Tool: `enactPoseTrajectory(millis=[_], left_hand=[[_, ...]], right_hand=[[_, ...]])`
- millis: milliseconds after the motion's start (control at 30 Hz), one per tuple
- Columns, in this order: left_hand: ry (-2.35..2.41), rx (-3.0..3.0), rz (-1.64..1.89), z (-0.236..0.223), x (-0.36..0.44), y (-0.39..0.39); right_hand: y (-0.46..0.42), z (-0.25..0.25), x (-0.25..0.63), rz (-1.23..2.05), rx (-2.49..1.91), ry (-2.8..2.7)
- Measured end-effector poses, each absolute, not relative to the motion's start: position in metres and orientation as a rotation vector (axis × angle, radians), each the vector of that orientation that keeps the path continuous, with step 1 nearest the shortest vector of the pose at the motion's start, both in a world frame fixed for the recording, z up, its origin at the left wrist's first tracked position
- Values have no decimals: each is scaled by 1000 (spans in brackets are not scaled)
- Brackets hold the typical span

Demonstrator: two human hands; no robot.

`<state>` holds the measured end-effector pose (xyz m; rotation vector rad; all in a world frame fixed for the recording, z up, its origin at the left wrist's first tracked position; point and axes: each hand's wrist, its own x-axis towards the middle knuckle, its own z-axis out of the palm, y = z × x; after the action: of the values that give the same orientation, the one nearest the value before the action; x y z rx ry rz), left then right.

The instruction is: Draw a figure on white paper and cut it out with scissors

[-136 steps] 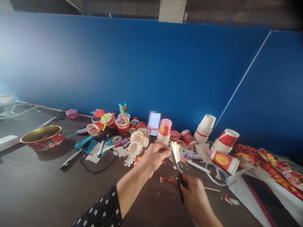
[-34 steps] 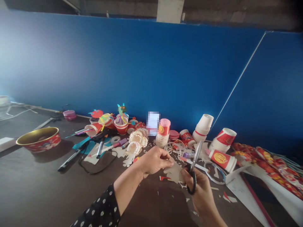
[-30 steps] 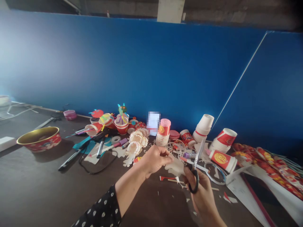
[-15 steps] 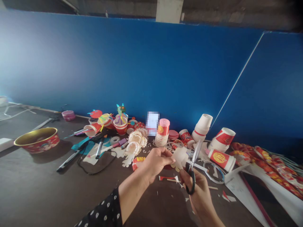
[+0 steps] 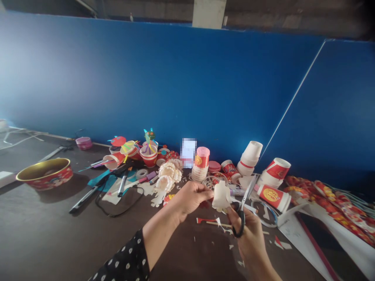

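My left hand [image 5: 191, 200] is closed, pinching the left edge of a white paper cutout [image 5: 221, 195] between thumb and fingers. The cutout has a wavy, notched outline and is held up above the table. My right hand [image 5: 247, 230] is closed round black-handled scissors [image 5: 247, 195], whose blades point up and to the right, away from the paper. The right thumb and fingertip are at the cutout's lower right corner and seem to touch it. Below both hands lie a thin wooden stick [image 5: 218, 224] and a red-and-white paper scrap [image 5: 206, 220].
Stacked paper cups [image 5: 200, 168] stand at the back, with more cups [image 5: 274, 196] at right. A phone [image 5: 331, 246] lies at lower right. Ragged cut cups [image 5: 166, 175], markers [image 5: 123, 186], paper-creature cups [image 5: 149, 155] and a red bowl [image 5: 47, 177] are on the left.
Earlier the scissor blades were at the paper; they have since swung up and right, clear of it. The cutout has been turned over between both hands and now faces me upright.
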<state>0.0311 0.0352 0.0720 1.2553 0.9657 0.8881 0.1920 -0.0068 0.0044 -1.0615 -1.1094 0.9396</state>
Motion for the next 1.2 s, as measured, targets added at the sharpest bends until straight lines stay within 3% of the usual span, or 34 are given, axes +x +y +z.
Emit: enactPoseTrajectory(millis=[533,1200], left_hand=[[999,1178,985,75,27,39],[786,739,1333,78,22,44]], right_hand=[[-5,2,192,867,-1100,-1114],[-18,13,175,1093,-1206,-1554]])
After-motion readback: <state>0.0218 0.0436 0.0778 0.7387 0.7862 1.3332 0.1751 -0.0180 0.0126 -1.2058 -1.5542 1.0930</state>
